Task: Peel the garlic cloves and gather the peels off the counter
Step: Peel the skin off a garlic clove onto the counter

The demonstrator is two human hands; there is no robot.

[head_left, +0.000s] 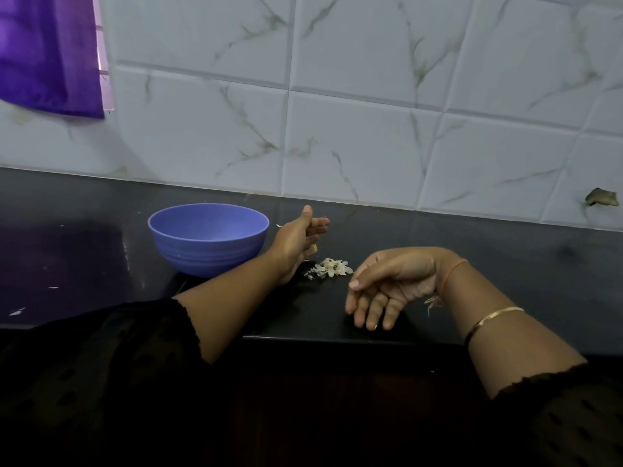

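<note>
Bowl (208, 237): blue, left of centre on the table (505, 251).
Left hand (295, 246): just right of the bowl, fingers curled round a yellowish clove (314, 248), of which only the tip shows.
Peels (330, 267): small pale heap, centre frame, between the hands. Likely papery, feather-light and quick to scatter; sweep together and pinch from the edges.
Right hand (391, 284): right of centre, fingers slack, holding nothing.

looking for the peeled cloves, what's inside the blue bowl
Only the far inner wall of the blue bowl shows, and it is bare. The near rim covers the bottom, so cloves there cannot be seen. The left hand holds a yellowish clove.
</note>
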